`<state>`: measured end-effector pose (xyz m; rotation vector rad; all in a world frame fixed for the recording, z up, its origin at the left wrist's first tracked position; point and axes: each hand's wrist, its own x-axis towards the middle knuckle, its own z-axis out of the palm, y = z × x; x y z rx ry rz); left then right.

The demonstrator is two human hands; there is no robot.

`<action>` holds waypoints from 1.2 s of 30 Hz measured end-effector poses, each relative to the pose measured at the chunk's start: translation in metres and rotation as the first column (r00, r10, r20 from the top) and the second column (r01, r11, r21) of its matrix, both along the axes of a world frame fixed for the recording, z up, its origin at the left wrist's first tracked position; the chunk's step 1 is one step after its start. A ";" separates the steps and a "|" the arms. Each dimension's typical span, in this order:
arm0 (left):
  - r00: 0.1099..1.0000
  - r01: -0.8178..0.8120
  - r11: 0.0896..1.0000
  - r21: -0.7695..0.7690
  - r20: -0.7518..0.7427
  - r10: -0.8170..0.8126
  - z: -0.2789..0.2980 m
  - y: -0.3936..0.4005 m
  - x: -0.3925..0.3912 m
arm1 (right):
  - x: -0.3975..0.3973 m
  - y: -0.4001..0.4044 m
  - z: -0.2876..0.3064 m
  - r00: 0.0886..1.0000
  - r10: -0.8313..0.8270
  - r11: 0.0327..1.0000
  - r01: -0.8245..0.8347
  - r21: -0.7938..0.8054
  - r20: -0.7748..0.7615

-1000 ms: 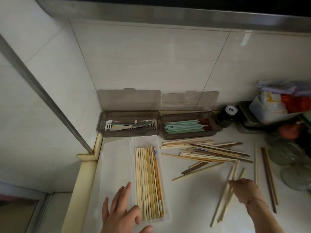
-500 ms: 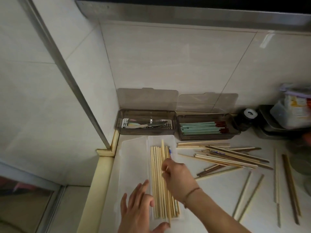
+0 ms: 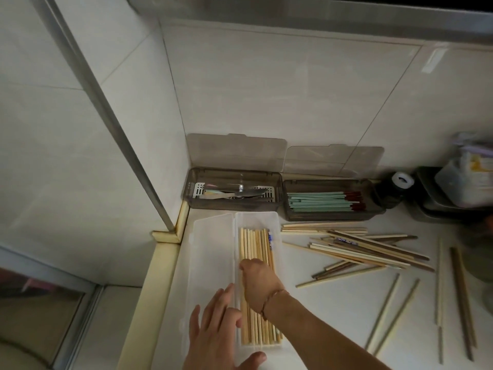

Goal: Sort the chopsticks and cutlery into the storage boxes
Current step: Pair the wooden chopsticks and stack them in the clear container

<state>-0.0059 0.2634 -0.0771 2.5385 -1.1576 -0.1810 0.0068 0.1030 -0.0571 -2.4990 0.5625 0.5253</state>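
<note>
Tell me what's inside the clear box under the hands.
The clear box holds pale wooden chopsticks laid lengthwise, one with a blue-patterned end. The right hand covers their middle; the left hand rests beside them.

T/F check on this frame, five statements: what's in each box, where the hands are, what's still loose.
1. The clear box holds pale wooden chopsticks. True.
2. The right hand is over the loose chopsticks on the counter. False: it is over the clear box, on the chopsticks there.
3. The green chopsticks lie in the right-side dark box. True.
4. Both dark boxes are closed. False: both lids stand open.
5. The left hand holds a spoon. False: its spread fingers hold nothing, by the clear box.
</note>
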 end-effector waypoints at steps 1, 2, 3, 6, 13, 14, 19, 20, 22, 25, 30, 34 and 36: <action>1.000 0.002 1.000 0.009 -0.006 -0.001 -0.001 0.000 0.000 | -0.008 -0.001 0.001 0.999 0.014 0.999 -0.016 0.032 0.044; 1.000 0.005 1.000 -0.008 -0.020 -0.005 -0.001 0.001 0.000 | -0.018 -0.003 0.004 0.991 0.021 0.997 -0.030 0.070 0.130; 0.999 0.007 0.999 -0.037 -0.036 -0.008 -0.003 0.002 0.000 | -0.031 -0.006 0.009 0.966 0.012 0.994 -0.039 0.099 0.259; 0.998 0.000 0.995 -0.098 -0.056 -0.005 -0.007 0.005 -0.001 | -0.083 -0.029 0.014 0.801 -0.051 0.998 0.066 -0.004 0.597; 0.978 -0.174 0.947 -0.271 -0.159 0.134 -0.004 -0.009 -0.007 | -0.201 -0.140 -0.016 0.664 -0.739 0.619 0.737 -0.273 0.118; 0.974 -0.198 0.937 -0.286 -0.162 0.156 -0.003 -0.013 -0.008 | -0.209 -0.151 -0.019 0.635 -0.770 0.596 0.751 -0.284 0.063; 0.964 -0.257 0.911 -0.324 -0.150 0.218 0.003 -0.029 -0.010 | -0.224 -0.178 -0.035 0.582 -0.813 0.565 0.783 -0.259 -0.013; 0.964 -0.259 0.911 -0.320 -0.140 0.224 0.002 -0.031 -0.011 | -0.226 -0.181 -0.037 0.586 -0.810 0.568 0.781 -0.260 -0.010; 0.963 -0.266 0.917 -0.298 -0.120 0.241 0.000 -0.034 -0.014 | -0.228 -0.185 -0.038 0.600 -0.800 0.581 0.781 -0.229 0.019; 0.955 -0.295 0.915 -0.273 -0.115 0.274 -0.001 -0.036 -0.017 | -0.228 -0.181 -0.033 0.602 -0.792 0.591 0.798 -0.119 0.099; 0.955 -0.298 0.913 -0.280 -0.096 0.282 -0.001 -0.040 -0.021 | -0.235 -0.174 -0.023 0.668 -0.733 0.652 0.744 -0.144 0.130; 0.944 -0.330 0.896 -0.296 -0.115 0.310 -0.004 -0.043 -0.025 | -0.227 -0.166 0.003 0.728 -0.603 0.752 0.656 -0.073 0.327; 0.933 -0.359 0.880 -0.311 -0.142 0.331 -0.005 -0.046 -0.028 | -0.203 -0.151 0.026 0.710 -0.515 0.828 0.557 0.065 0.480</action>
